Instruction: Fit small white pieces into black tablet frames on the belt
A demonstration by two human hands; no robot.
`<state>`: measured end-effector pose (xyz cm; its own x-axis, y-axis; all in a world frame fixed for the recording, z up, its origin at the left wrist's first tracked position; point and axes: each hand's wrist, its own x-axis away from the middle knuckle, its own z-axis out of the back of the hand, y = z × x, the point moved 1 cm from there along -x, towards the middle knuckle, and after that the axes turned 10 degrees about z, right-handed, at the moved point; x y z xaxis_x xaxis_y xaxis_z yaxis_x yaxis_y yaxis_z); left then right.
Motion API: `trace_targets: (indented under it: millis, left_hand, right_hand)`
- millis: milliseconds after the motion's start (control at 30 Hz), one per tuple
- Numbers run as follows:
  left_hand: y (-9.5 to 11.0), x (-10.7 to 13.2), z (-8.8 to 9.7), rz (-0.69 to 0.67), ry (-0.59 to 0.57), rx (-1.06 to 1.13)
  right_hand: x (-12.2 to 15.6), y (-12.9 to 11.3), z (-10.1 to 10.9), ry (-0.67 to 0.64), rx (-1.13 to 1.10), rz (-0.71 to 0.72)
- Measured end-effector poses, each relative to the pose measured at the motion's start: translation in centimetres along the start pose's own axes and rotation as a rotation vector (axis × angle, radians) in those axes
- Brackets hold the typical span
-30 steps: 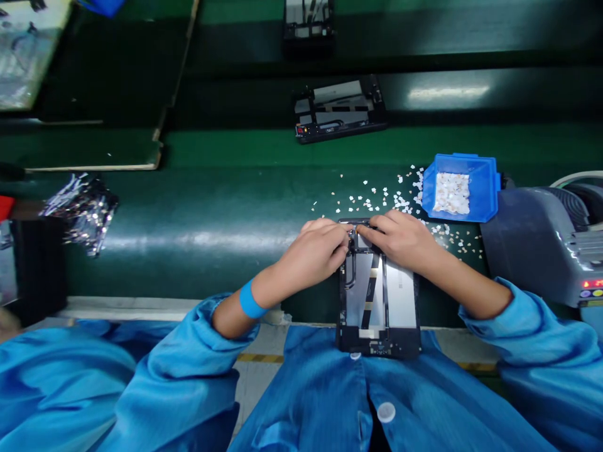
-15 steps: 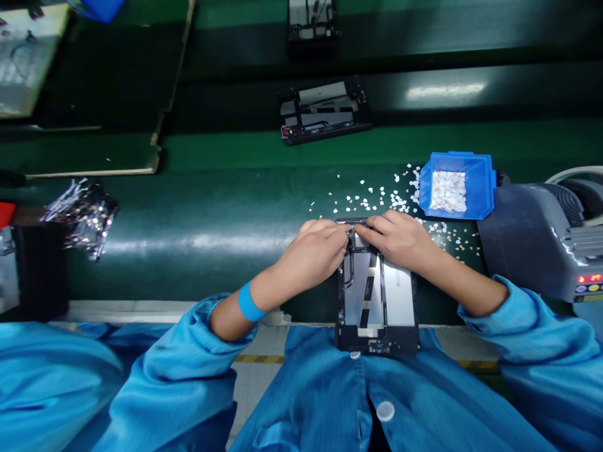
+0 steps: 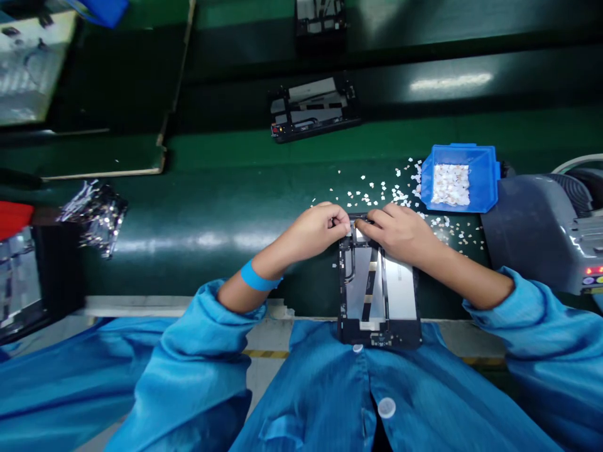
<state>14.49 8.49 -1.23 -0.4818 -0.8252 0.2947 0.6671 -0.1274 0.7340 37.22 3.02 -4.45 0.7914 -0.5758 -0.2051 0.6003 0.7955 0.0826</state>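
An opened tablet back (image 3: 379, 295), black frame with grey plates and a flat cable inside, lies on the green belt edge in front of me. My left hand (image 3: 316, 232) is curled, its fingertips pinched at the tablet's far left corner. My right hand (image 3: 400, 232) lies over the far edge, fingers pressed together on the same corner. What the fingertips pinch is too small to make out. Blue sleeves and a blue wristband (image 3: 254, 279) cover my arms.
A blue bin (image 3: 459, 179) of small white pieces stands at the right, with several pieces scattered on the belt (image 3: 372, 188). A grey machine (image 3: 541, 232) sits far right. Two more opened tablets (image 3: 313, 110) lie farther back. Shiny foil bags (image 3: 97, 213) lie left.
My left hand has risen and curled tighter at the tablet's corner. The far tablet on the belt has drifted left. The right hand has barely shifted.
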Motion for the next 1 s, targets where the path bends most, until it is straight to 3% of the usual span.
trace_targets:
  millis: [100, 200, 500, 1000]
  left_hand:
    - [0.1, -1.4, -0.7, 0.091, -0.086, 0.046]
    - [0.2, -1.9, -1.2, 0.126, -0.071, 0.016]
    - [0.4, -2.2, -1.5, 0.095, -0.035, -0.137]
    - [0.1, -2.0, -2.0, 0.101, 0.015, -0.126]
  right_hand:
    - [0.0, 0.0, -0.1, 0.003, -0.005, -0.009]
    - [0.0, 0.0, -0.3, 0.009, -0.017, -0.02]
    - [0.0, -0.1, -0.3, 0.014, -0.034, -0.042]
    - [0.0, -0.1, -0.2, 0.001, -0.036, -0.036]
